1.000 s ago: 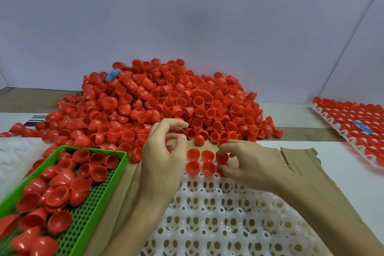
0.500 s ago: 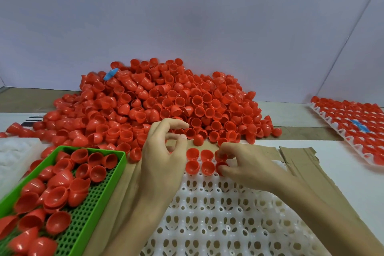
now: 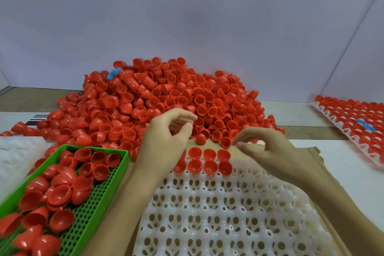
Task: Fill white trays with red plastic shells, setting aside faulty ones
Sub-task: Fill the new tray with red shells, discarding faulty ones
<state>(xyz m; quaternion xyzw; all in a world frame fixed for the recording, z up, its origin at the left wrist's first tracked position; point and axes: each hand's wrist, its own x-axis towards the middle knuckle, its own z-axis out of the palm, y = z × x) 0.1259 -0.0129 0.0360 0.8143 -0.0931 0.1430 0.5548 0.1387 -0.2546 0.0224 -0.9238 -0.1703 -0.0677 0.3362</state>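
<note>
A big pile of red plastic shells (image 3: 166, 100) lies at the back of the table. In front of it sits a white tray (image 3: 207, 214), with several shells (image 3: 209, 167) seated in two rows at its far edge. My left hand (image 3: 164, 143) hovers over the tray's far left corner with loosely curled fingers, thumb and forefinger apart, holding nothing. My right hand (image 3: 268, 151) hangs above the far edge of the tray, fingers loosely curled and empty. Its fingertips are next to a loose shell (image 3: 225, 142) at the foot of the pile.
A green perforated tray (image 3: 99, 193) with several red shells stands at the front left. A filled white tray (image 3: 353, 118) lies at the far right. Brown cardboard (image 3: 307, 151) sits under the working tray. A white foam piece (image 3: 14, 151) is at the left edge.
My right hand has let go of a shell in the tray's second row and lifted toward the pile. My left hand has stayed nearly still.
</note>
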